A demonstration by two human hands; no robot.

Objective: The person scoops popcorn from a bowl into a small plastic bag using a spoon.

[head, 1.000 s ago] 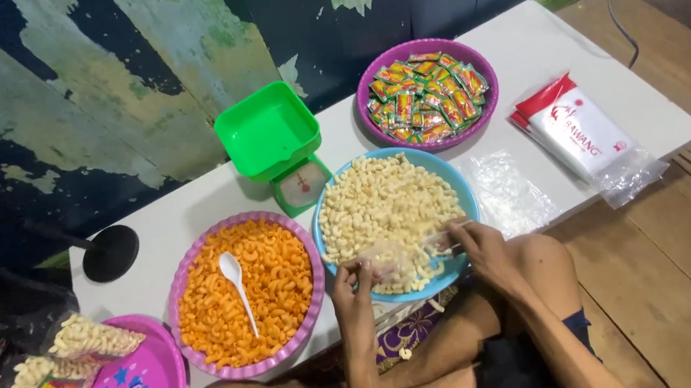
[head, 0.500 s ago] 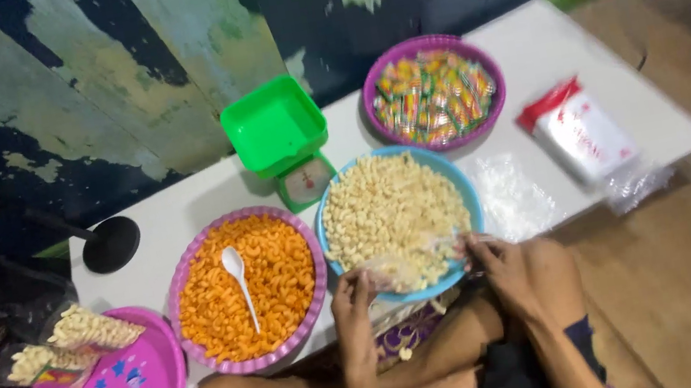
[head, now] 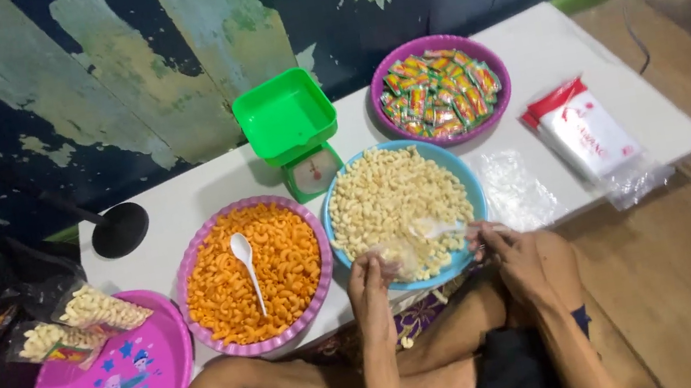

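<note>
Holding a small clear plastic bag (head: 393, 256) in my closed left hand (head: 369, 279) over the blue bowl of pale puffed snacks (head: 399, 204) at the table's near edge, my right hand (head: 504, 247) grips a white plastic spoon (head: 437, 227)

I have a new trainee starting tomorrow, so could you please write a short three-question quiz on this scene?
1. True or false: a white spoon lies in the bowl of orange snacks.
2. What stands behind the blue bowl: A a green scale, B a kettle?
3. Which hand holds the small clear bag?

Key: 1 true. 2 A. 3 the left hand; the right hand grips a spoon.
</note>
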